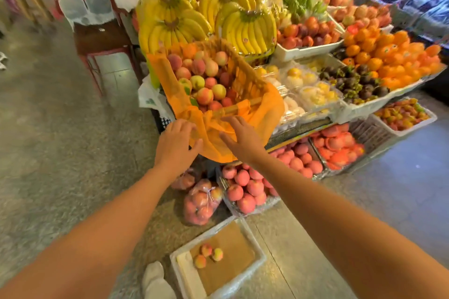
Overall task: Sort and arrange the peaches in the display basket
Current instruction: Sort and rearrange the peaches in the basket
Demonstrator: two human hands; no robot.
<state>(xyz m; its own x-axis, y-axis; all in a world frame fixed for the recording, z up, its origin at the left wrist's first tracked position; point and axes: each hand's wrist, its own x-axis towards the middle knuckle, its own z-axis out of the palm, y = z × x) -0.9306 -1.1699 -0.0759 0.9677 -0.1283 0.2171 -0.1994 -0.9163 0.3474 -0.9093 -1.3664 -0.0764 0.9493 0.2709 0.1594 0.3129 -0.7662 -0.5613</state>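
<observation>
A wicker display basket [245,73] lined with orange plastic [269,109] stands tilted at the stall's front corner, filled with several pink and yellow peaches [205,80]. My left hand [176,141] grips the hanging orange plastic at the basket's near edge. My right hand [239,135] rests on the same plastic just right of it, fingers spread against the liner. On the floor below, a white foam box [257,253] with brown paper inside holds three loose peaches [209,253].
Banana bunches [206,12] rise behind the basket. Oranges [388,56], mangosteens and packed fruit fill trays to the right. Crates of pink-netted apples [245,187] and a bagged lot [201,201] sit on the floor under the basket. A stool with chairs stands left.
</observation>
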